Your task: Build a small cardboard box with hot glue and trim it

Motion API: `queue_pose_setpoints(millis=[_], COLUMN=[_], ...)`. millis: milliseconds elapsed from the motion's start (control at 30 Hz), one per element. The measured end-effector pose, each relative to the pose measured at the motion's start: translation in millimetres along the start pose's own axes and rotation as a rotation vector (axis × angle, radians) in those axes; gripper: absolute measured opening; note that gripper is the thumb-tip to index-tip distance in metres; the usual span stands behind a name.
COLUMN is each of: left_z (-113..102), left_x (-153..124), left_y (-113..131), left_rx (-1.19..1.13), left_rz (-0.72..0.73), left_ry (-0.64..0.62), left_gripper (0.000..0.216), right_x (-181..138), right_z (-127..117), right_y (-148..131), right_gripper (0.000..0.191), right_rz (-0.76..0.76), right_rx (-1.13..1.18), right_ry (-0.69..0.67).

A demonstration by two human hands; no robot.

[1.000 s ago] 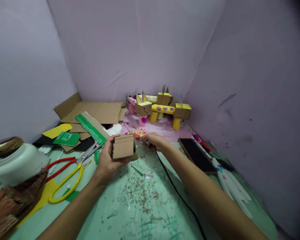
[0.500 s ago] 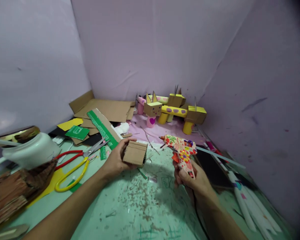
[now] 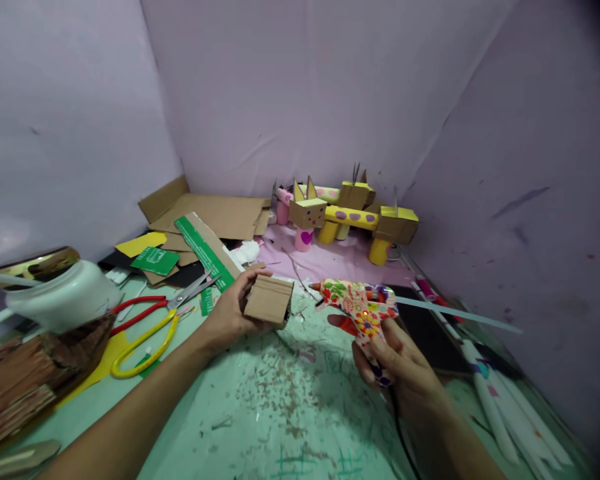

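Left hand [image 3: 230,310]: fingers partly curled, holding a small brown cardboard box [image 3: 269,300] by its left side above the middle of the pale green table [image 3: 280,393]; this presumably leaves the right side reachable. Right hand [image 3: 405,360]: fingers wrapped round the grip of a floral-printed glue gun [image 3: 355,301]. Nozzle [image 3: 316,287] faces the box, apart, likely keeping heat off skin. Trigger squeezed? Cannot tell. Red-and-yellow-handled metal scissors [image 3: 174,303] lie towards the table's left edge, probably for elbow room.

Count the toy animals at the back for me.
3: a pink one, a yellow one to its right, and a pale one behind the yellow one. Others may be hidden.
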State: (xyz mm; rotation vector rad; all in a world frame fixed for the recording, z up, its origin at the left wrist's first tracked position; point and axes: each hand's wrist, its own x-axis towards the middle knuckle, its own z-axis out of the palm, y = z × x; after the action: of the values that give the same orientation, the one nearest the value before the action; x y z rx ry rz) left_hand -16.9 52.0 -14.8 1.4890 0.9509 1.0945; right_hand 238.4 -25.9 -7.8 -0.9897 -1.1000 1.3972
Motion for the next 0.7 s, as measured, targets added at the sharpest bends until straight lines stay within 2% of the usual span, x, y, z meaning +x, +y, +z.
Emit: queue_pose_setpoints(millis=[267, 533, 700], left_z=[-5, -6, -4], left_x=[2, 2, 0], left_y=[7, 9, 10], left_rx=[0.123, 0.198, 0.254], left_rz=[0.034, 0.088, 0.097], left_ry=[-0.010, 0.017, 0.036], left_gripper=[0.079, 0.075, 0.076], right_x=[2, 2, 1], right_z=[-2, -3, -5], right_y=[-6, 0, 6], right_gripper=[0.030, 0.035, 0.034], right_rz=[-0.118, -0.170, -0.162], right_rx=[-0.427, -0.526, -0.558], right_ry=[-0.130, -0.233, -0.228])
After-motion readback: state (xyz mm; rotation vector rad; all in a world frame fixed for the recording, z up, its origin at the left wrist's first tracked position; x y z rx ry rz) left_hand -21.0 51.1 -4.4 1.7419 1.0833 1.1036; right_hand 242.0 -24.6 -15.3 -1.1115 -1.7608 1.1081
